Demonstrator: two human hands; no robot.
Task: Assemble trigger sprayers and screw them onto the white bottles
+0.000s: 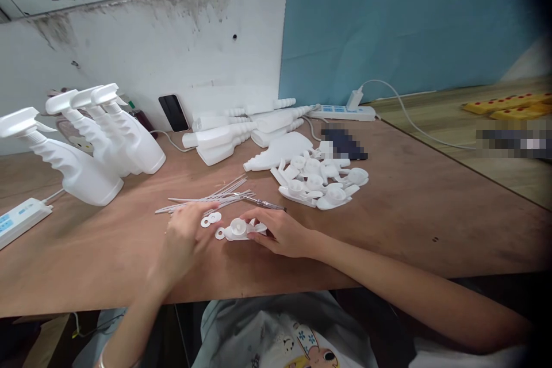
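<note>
My right hand (282, 233) grips a white spray trigger head (238, 227) by its right end, low over the brown table. The round collar of the head faces up. A white ring washer (219, 234) lies against its left end. My left hand (186, 236) is just left of these, thumb and fingers apart, with nothing visible between them. Two more white washers (211, 219) lie in the gap beside its fingers. Behind the hands, thin white tubes (207, 200) are scattered, and tweezers (265, 203) rest partly across them.
Several white spray heads (321, 181) are heaped at the back right. White bottles (228, 135) lie along the wall. Assembled spray bottles (88, 169) stand at the left near a power strip (21, 221). A phone (173, 113) leans on the wall; another power strip (340, 112) sits behind.
</note>
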